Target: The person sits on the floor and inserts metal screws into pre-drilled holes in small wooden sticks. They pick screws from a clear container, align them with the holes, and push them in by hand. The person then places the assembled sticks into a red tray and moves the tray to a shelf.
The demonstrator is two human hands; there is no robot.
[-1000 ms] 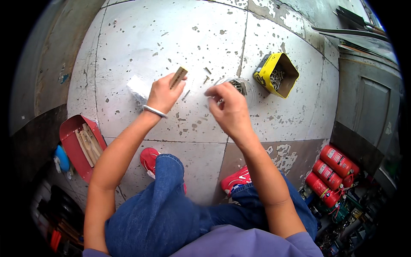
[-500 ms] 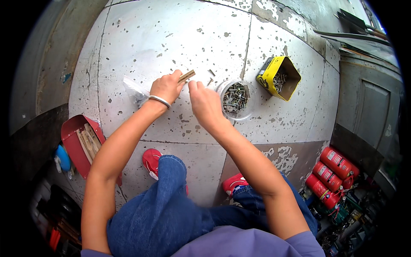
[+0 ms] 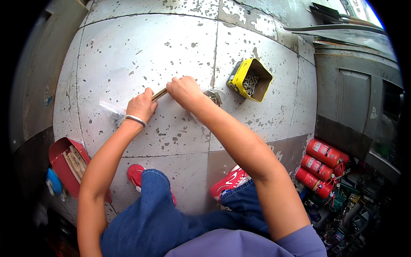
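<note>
Both my hands are curled shut on one slim brass-coloured strip (image 3: 159, 94): my left hand (image 3: 140, 107) grips its near-left end, my right hand (image 3: 185, 91) pinches its far-right end. Its long axis slants from near-left up to far-right, just above the grey tiled floor (image 3: 128, 51). A clear plastic bag (image 3: 110, 107) lies left of my left wrist, and a yellow tin of screws (image 3: 249, 80) sits to the right.

Bright, even daylight, soft shadows; sharp centre, fisheye bending and dark vignette at edges.
</note>
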